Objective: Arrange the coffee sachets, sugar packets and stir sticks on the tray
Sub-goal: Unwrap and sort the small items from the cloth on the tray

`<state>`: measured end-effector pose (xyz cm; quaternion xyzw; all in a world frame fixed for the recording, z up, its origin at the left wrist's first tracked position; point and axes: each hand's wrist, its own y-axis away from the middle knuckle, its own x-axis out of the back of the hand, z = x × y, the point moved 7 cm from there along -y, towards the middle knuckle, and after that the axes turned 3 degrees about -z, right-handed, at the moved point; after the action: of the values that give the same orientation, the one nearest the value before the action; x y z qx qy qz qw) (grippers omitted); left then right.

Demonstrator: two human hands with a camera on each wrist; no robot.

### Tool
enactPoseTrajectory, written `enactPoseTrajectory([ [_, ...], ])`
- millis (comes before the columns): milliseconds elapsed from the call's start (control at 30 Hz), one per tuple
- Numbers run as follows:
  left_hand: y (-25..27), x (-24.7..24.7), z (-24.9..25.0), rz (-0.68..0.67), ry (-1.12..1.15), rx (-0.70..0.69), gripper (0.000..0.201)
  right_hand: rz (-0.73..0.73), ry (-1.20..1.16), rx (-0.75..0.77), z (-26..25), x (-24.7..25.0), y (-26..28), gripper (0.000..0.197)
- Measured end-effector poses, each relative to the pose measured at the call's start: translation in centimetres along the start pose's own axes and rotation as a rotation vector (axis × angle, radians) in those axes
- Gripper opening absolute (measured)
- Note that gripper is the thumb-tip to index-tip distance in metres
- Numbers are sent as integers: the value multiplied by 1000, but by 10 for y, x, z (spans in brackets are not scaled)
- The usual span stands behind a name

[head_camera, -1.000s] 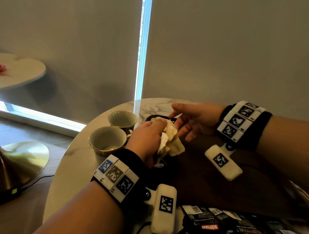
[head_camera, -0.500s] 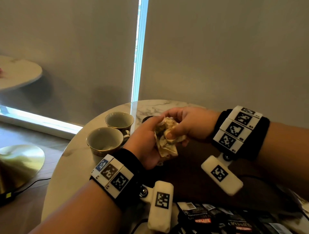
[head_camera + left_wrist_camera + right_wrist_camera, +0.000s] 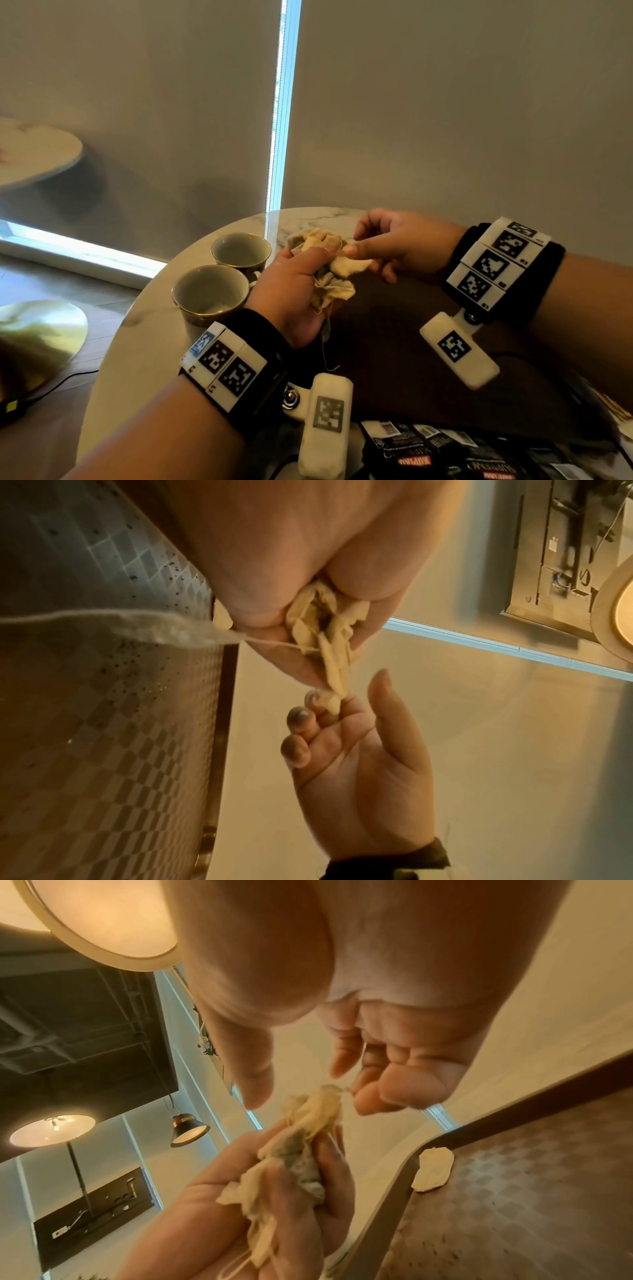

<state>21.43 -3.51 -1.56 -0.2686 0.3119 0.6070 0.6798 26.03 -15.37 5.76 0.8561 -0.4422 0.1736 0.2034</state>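
My left hand (image 3: pixel 294 284) grips a crumpled beige cloth (image 3: pixel 330 270) above the dark brown tray (image 3: pixel 394 346). My right hand (image 3: pixel 387 243) reaches in from the right; its curled fingers hold the cloth's (image 3: pixel 322 631) free end while the thumb stands apart. In the right wrist view the cloth (image 3: pixel 298 1150) bunches in the left palm, with loose threads hanging. Several dark coffee sachets (image 3: pixel 445 455) lie at the near edge. A small pale scrap (image 3: pixel 433 1168) lies on the tray (image 3: pixel 514 1218) by its rim. I cannot make out sugar packets or stir sticks.
Two empty gold-rimmed cups (image 3: pixel 210 294) (image 3: pixel 241 248) stand on the round marble table (image 3: pixel 137 342), left of the tray. A grey blind hangs just behind the table. A second round table (image 3: pixel 34 150) is at far left.
My right hand, apart from the cloth a second ago, closed onto it beside my left hand and has now drawn back to the right, holding only its end. Both hands rose slightly.
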Motion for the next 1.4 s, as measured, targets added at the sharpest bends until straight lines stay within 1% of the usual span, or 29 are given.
enactPoseTrajectory([
  [67,-1,1,2,28,16,-52,39,-7,-58,-32,6,0,1,38],
  [100,-2,1,3,39,16,-66,40,-22,-86,-50,8,-1,2,33],
  [133,-2,1,3,43,14,-78,40,-42,-106,-68,10,-4,3,33],
  [233,-1,1,4,43,2,-86,40,-73,-124,-99,15,-10,4,47],
  [267,-1,1,4,38,2,-82,40,-61,-140,-101,16,-11,3,46],
  [333,0,0,4,27,12,-78,41,-13,-173,-89,18,-11,1,34],
  [400,1,-2,4,17,14,-74,41,29,-172,-70,20,-10,-1,28],
  [567,0,0,4,37,-4,-75,44,111,-157,-47,20,1,-3,26],
  [767,1,2,3,91,-12,-70,41,167,-174,-29,16,10,-1,19],
  [833,1,5,2,116,-16,-56,40,179,-221,-17,16,11,0,20],
  [967,1,6,2,130,-6,-46,40,217,-258,6,18,16,3,31],
  [1133,3,5,2,124,-5,-43,37,136,-246,29,16,10,3,29],
  [1200,2,6,2,124,3,-38,39,178,-233,3,18,13,3,30],
  [1300,0,9,2,143,0,-33,45,281,-240,-27,20,26,2,29],
  [1400,-1,12,1,159,-35,-11,38,340,-301,1,21,39,2,34],
])
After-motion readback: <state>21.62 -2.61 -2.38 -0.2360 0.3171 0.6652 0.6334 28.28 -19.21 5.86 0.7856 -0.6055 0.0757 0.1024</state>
